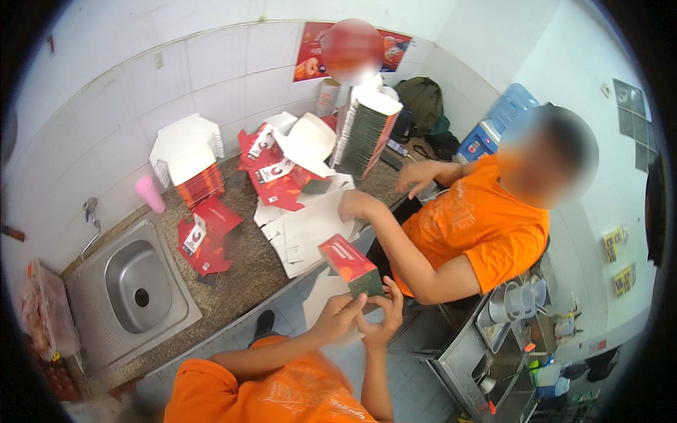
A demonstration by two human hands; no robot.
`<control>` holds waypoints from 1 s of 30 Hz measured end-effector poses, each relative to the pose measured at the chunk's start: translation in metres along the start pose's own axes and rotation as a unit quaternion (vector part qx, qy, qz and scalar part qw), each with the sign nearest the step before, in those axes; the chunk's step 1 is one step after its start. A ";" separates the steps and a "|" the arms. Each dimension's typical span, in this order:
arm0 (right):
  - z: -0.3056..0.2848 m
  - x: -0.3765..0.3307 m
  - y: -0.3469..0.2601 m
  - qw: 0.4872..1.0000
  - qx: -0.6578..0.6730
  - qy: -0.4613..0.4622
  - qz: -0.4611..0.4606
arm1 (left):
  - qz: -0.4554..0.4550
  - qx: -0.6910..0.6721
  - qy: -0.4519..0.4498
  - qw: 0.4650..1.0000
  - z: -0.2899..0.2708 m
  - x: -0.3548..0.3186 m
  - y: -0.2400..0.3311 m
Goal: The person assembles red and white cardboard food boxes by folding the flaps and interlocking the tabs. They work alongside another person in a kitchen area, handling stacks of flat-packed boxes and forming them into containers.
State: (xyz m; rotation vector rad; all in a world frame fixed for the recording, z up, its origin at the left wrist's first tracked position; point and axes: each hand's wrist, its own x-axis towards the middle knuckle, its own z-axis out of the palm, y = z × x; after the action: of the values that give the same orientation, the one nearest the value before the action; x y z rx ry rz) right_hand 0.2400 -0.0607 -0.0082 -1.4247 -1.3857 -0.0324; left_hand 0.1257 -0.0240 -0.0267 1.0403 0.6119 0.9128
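Observation:
A small folded carton (347, 258), red on one face and dark green on another, is held up in front of me, off the counter's front edge. My left hand (334, 321) grips its lower end with the thumb against the green side. From the other side, my right hand (382, 314) closes its fingers on the same end. Beyond the carton, flat red cartons (282, 185) and white carton blanks (290, 238) lie spread on the counter. A co-worker's hand (358, 206) rests over the blanks; the other hand (417, 178) is raised farther right.
Stacked cartons (367, 132) rise at the back, with another white-topped stack (186, 149) farther left. More red cartons (203, 243) lie beside the steel sink (190, 310). A pink cup (149, 194) stands near the wall. The co-worker (465, 225) stands close at the right; metal shelving (458, 366) is behind.

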 end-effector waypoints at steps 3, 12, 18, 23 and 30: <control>0.002 0.007 0.010 0.997 0.043 -0.055 0.037 | 0.017 0.065 -0.039 0.997 -0.026 0.000 0.013; 0.004 0.053 0.082 0.853 0.402 -0.316 0.111 | -0.008 0.019 -0.141 0.990 -0.125 0.028 0.038; 0.039 0.057 0.115 0.734 0.463 -0.435 0.240 | -0.249 -0.196 -0.303 0.899 -0.150 0.007 -0.067; 0.045 -0.016 0.066 0.767 0.479 -0.175 0.388 | -0.100 -0.153 -0.039 0.982 -0.173 -0.009 -0.037; 0.098 0.000 0.052 0.860 0.262 -0.132 0.417 | 0.026 -0.284 0.028 0.958 -0.203 -0.004 -0.026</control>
State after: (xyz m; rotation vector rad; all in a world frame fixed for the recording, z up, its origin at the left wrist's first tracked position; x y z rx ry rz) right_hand 0.2164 0.0193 -0.0815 -1.4624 -0.7738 1.0576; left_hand -0.0291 0.0594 -0.1321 0.5154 0.3338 1.0839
